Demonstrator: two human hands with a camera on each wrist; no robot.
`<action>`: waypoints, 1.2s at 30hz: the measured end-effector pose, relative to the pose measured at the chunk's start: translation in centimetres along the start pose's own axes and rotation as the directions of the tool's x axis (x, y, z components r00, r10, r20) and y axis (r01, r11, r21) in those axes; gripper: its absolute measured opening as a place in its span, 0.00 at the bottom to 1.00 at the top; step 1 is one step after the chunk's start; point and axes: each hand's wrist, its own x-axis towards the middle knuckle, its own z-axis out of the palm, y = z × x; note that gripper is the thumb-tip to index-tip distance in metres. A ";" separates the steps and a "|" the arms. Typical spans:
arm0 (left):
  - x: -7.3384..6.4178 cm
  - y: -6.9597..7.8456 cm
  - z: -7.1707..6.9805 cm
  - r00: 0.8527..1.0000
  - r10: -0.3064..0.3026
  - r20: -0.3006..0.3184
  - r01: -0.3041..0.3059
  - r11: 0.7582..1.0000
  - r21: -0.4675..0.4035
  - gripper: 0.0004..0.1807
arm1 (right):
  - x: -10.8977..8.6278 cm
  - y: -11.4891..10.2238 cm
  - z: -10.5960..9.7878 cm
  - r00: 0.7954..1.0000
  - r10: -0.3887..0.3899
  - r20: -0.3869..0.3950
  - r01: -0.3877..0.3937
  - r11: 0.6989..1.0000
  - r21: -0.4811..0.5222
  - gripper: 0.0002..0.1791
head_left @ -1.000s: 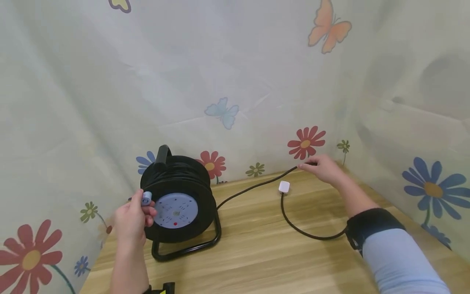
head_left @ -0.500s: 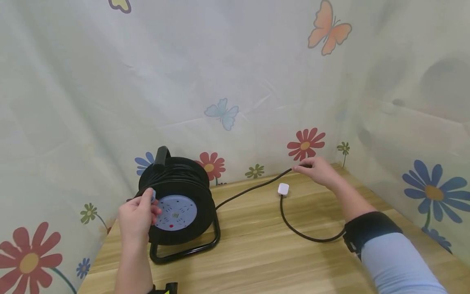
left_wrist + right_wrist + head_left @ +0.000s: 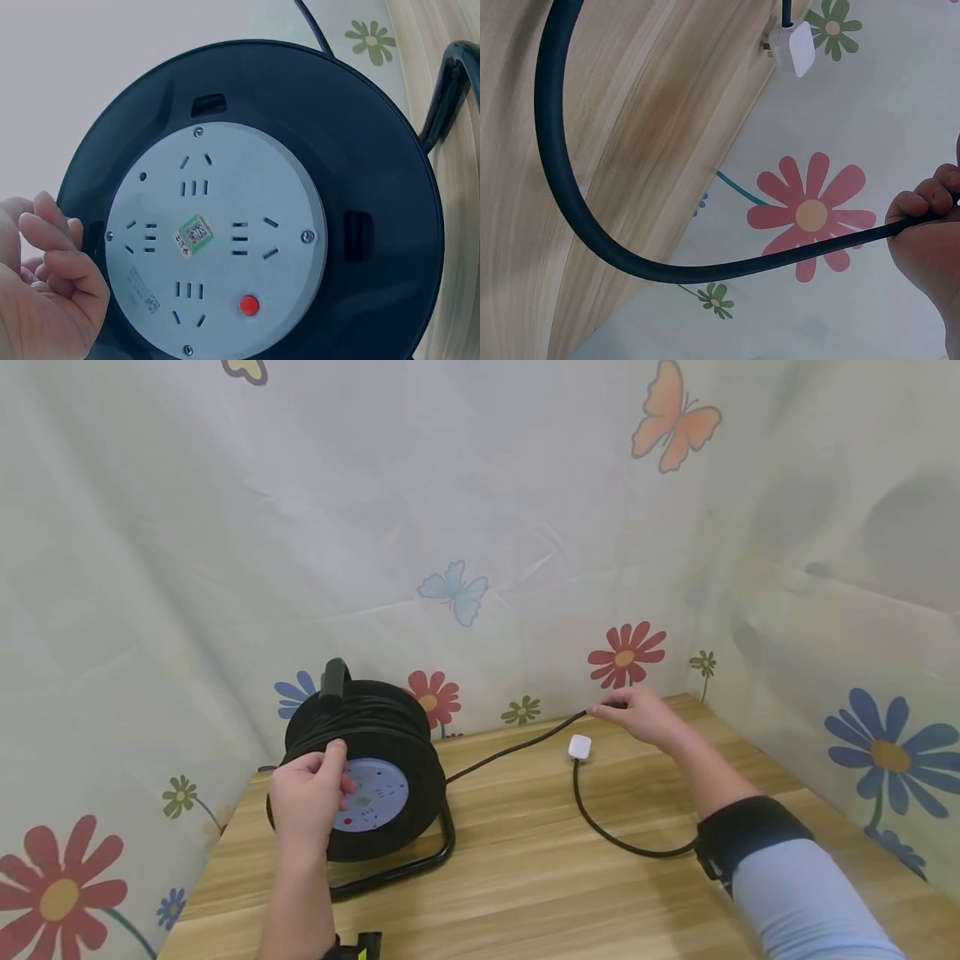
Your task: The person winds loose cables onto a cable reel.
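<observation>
A black cable reel (image 3: pixel 423 789) with a pale socket panel (image 3: pixel 384 800) stands upright on the table at left. At its front my left hand (image 3: pixel 309 789) has thumb and fingers curled about the reel's small blue-grey knob, which the hand now hides. Curled fingers of the left hand (image 3: pixel 60 285) also show at the panel's edge in the left wrist view. My right hand (image 3: pixel 637 717) pinches the black cable (image 3: pixel 517 747) running from the reel. In the right wrist view, the cable (image 3: pixel 697 274) bends in a wide curve from the right hand (image 3: pixel 930 244).
The cable's white plug (image 3: pixel 580 747) lies at the table's back, its cord looping forward toward my right forearm. A tubular black stand (image 3: pixel 405 867) supports the reel, with a carry handle (image 3: pixel 334 683) above. A flower-printed curtain (image 3: pixel 487 510) closes off the back and sides.
My left hand has swung right and the reel's panel has turned clockwise; the knob has gone behind the hand. My right hand has moved left toward the reel, still pinching the cable.
</observation>
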 end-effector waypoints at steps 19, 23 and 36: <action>-1.5 1.5 3.4 0.994 0.099 0.054 -0.100 0.994 0.031 0.27 | 0.6 -1.9 1.7 0.995 -0.062 0.083 0.063 0.998 0.000 0.14; -1.6 1.4 3.9 0.992 0.107 0.064 -0.110 0.992 0.055 0.27 | 0.9 -2.6 2.3 0.992 -0.082 0.092 0.083 0.996 -0.010 0.15; -2.2 1.7 5.1 0.982 0.115 0.150 -0.117 0.993 0.008 0.27 | 1.1 -4.4 3.7 0.993 -0.069 0.098 0.066 0.997 0.029 0.12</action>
